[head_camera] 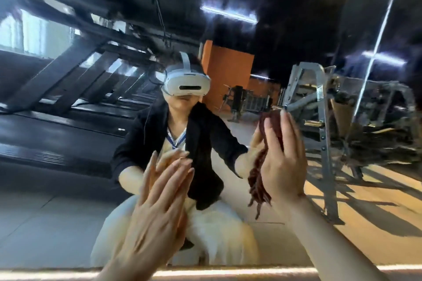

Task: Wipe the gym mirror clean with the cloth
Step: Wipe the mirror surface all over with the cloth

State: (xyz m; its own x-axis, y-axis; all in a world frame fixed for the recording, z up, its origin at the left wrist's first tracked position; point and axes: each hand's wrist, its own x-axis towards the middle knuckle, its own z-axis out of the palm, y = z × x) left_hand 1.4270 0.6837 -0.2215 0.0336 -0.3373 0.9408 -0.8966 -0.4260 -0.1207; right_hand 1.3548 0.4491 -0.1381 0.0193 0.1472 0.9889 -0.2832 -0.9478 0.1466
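Observation:
The gym mirror point(68, 189) fills nearly the whole view and shows a reflected person in a white headset. My right hand point(283, 162) presses a dark red cloth point(260, 180) flat against the glass at the centre right. Its fingers are straight and the cloth's frayed end hangs below the palm. My left hand point(157, 207) lies with straight, spread fingers against the glass at the lower centre, meeting its own reflection and holding nothing.
The mirror's bottom edge point(205, 271) runs across the lowest part of the view. A vertical seam point(379, 34) between mirror panels rises at the right. Reflected in the glass are treadmills at the left, grey weight machines at the right and an orange pillar.

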